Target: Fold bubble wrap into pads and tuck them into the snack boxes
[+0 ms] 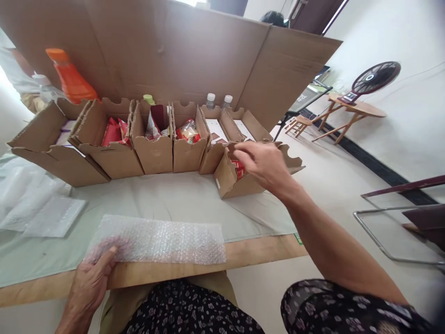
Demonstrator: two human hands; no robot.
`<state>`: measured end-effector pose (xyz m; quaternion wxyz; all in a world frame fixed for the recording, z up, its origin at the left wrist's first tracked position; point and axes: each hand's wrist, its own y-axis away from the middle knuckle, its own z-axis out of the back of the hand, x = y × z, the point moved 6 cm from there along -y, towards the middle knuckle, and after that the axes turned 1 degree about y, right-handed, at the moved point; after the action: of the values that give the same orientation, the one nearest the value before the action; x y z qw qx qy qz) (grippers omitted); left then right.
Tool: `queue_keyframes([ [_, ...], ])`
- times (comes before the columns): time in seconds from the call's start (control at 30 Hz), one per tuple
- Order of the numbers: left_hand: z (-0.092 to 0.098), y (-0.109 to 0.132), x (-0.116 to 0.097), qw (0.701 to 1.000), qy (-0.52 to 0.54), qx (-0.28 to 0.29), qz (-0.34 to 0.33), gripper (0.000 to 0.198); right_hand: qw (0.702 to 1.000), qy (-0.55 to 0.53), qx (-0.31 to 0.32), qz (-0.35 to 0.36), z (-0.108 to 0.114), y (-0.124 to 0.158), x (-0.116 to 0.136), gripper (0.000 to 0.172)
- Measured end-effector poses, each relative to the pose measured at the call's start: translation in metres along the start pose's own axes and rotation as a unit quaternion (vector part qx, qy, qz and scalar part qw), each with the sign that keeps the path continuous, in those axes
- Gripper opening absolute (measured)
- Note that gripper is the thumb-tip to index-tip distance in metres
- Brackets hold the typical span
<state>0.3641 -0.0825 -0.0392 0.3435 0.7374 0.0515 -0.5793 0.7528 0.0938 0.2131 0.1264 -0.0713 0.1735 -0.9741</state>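
Note:
My left hand (95, 273) grips the left end of a bubble wrap sleeve (167, 241), thumb on top and fingers under it, seen dimly through the plastic. The sleeve lies flat along the table's front edge. At the right, my right hand (260, 162) is over a low cardboard box (239, 188), its fingers curled and drawn together. Whether anything is between the fingertips cannot be made out. Red packets (238, 169) show inside that box, below the fingers; the hand and forearm hide part of it.
Several upright cardboard bins (155, 155) stand in a row, holding packets and white boxes (216, 131). Behind them are an orange bottle (74, 79) and a tall cardboard panel (208, 55). More bubble wrap (38, 199) lies left. A fan (375, 77) stands on a far wooden table (361, 107).

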Motion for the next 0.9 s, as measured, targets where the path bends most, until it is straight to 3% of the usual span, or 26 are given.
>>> queue_keyframes([
  [0.07, -0.003, 0.001, -0.001, 1.000, 0.018, 0.007, -0.002, 0.046, 0.993, -0.062, -0.102, 0.016, 0.021, 0.041, -0.004, 0.026],
  [0.13, -0.005, 0.003, -0.003, 1.000, 0.029, 0.006, -0.005, 0.043, 0.987, -0.111, -0.111, 0.033, 0.018, 0.087, -0.009, 0.019],
  [0.2, -0.006, 0.005, -0.008, 0.999, 0.034, 0.004, -0.009, 0.041, 0.987, -0.155, -0.030, 0.036, -0.014, 0.127, -0.012, 0.019],
  [0.3, -0.002, 0.005, -0.018, 0.999, 0.034, 0.010, -0.019, 0.040, 0.981, -0.161, 0.103, -0.047, -0.085, 0.170, -0.017, 0.027],
  [0.4, 0.008, 0.004, -0.029, 0.999, 0.013, -0.004, -0.037, 0.041, 0.970, -0.132, 0.146, -0.141, -0.143, 0.189, -0.013, 0.039],
  [0.5, 0.019, 0.006, -0.039, 0.995, -0.041, -0.054, -0.073, 0.044, 0.965, -0.162, 0.157, -0.135, -0.168, 0.186, 0.006, 0.037],
  [0.63, 0.020, 0.009, -0.040, 0.982, -0.167, -0.037, -0.083, 0.053, 0.959, -0.214, 0.166, -0.081, -0.162, 0.177, 0.017, 0.021],
  [0.8, 0.032, 0.005, -0.042, 0.949, -0.291, -0.028, -0.116, 0.067, 0.963, -0.236, 0.049, -0.119, -0.128, 0.165, -0.021, 0.025],
  [0.9, 0.042, -0.002, -0.043, 0.916, -0.368, -0.033, -0.156, 0.064, 0.977, -0.157, 0.089, -0.110, -0.127, 0.152, -0.037, 0.028],
])
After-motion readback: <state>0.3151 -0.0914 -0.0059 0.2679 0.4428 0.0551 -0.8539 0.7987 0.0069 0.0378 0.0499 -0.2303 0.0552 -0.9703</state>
